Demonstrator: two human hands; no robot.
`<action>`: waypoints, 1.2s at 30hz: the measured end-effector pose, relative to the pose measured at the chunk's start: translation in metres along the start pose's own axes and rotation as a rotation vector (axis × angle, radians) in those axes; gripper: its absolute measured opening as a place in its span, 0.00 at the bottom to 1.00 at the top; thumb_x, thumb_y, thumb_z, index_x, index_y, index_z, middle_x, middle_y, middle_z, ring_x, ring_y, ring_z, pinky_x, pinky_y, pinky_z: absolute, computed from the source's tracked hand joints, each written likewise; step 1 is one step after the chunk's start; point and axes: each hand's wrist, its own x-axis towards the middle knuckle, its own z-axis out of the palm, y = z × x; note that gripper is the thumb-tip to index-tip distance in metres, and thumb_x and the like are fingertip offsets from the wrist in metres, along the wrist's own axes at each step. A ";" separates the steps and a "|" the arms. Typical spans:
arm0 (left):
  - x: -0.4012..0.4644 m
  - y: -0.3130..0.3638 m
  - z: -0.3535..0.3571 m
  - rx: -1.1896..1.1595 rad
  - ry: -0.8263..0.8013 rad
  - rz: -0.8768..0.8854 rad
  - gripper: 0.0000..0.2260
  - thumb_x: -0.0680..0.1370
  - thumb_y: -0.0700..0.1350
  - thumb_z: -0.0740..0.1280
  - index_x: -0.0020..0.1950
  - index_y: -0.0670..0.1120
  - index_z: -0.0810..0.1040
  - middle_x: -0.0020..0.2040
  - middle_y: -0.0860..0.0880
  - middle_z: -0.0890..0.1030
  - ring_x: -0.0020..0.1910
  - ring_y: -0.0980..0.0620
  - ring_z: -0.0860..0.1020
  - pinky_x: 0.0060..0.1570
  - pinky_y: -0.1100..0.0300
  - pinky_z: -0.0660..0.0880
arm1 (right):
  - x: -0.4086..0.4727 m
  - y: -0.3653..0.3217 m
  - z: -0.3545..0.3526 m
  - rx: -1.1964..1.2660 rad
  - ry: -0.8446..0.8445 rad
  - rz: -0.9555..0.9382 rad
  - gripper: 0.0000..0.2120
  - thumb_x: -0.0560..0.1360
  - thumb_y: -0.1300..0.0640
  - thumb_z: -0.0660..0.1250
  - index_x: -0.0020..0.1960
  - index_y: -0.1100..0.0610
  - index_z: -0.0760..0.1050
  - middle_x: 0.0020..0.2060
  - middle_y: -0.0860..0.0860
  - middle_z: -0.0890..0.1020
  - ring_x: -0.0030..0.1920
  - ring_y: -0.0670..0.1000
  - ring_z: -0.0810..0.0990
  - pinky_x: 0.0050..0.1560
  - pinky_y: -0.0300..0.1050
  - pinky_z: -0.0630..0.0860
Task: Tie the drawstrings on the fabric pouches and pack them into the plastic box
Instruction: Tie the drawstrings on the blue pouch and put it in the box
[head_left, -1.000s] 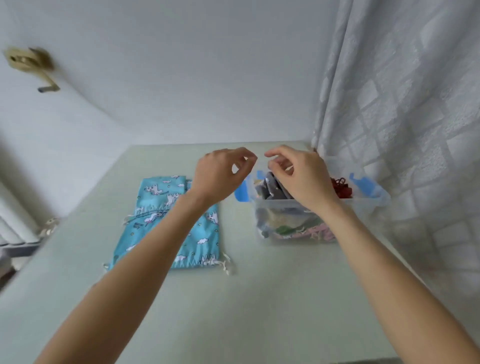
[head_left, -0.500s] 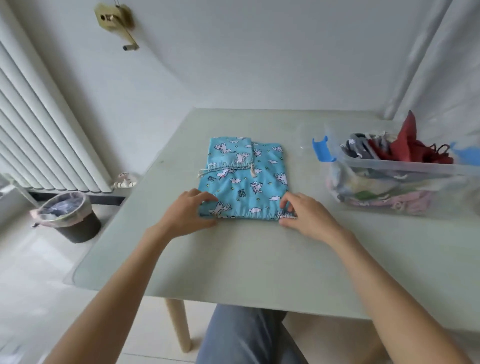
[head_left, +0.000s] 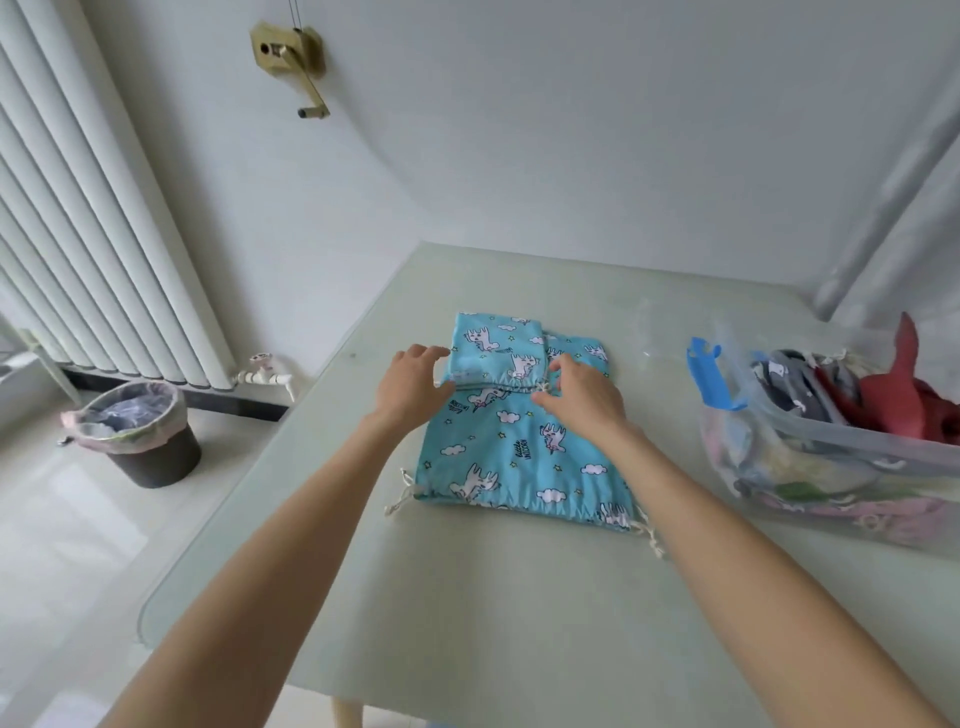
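Observation:
Two light-blue unicorn-print pouches lie on the pale green table. The large pouch is nearer me, its white drawstring ends loose at both front corners. A small pouch overlaps its far edge. My left hand holds the small pouch's left hem corner between fingers and thumb. My right hand pinches the same hem at its white cord knot. The clear plastic box with a blue latch stands to the right, holding several pouches, a red one sticking up.
A dark waste bin with a liner stands on the floor left of the table, under a white radiator. A brass crank is fixed on the wall. A pale curtain hangs behind the box.
My hands left the box, touched the large pouch's near hem, then moved forward to the small pouch's hem. The camera swung left and down.

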 end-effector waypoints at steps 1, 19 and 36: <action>0.010 -0.003 0.003 0.010 -0.028 -0.033 0.20 0.77 0.48 0.66 0.68 0.48 0.70 0.64 0.47 0.74 0.62 0.46 0.72 0.55 0.53 0.72 | 0.010 0.000 0.005 -0.020 -0.002 0.028 0.21 0.74 0.48 0.68 0.60 0.59 0.69 0.52 0.54 0.79 0.53 0.57 0.77 0.47 0.50 0.75; 0.008 -0.031 -0.010 -0.498 0.297 -0.010 0.07 0.80 0.44 0.62 0.46 0.48 0.79 0.48 0.48 0.77 0.43 0.55 0.74 0.44 0.60 0.70 | -0.003 0.036 -0.021 0.200 0.252 -0.046 0.13 0.80 0.60 0.57 0.54 0.59 0.80 0.48 0.57 0.81 0.50 0.57 0.76 0.48 0.47 0.68; -0.011 0.033 -0.031 -1.832 0.209 -0.138 0.17 0.81 0.44 0.55 0.32 0.47 0.60 0.26 0.53 0.60 0.24 0.55 0.60 0.31 0.63 0.73 | -0.010 -0.019 -0.038 2.048 0.016 -0.003 0.13 0.81 0.56 0.54 0.37 0.56 0.65 0.27 0.49 0.74 0.30 0.49 0.76 0.44 0.46 0.80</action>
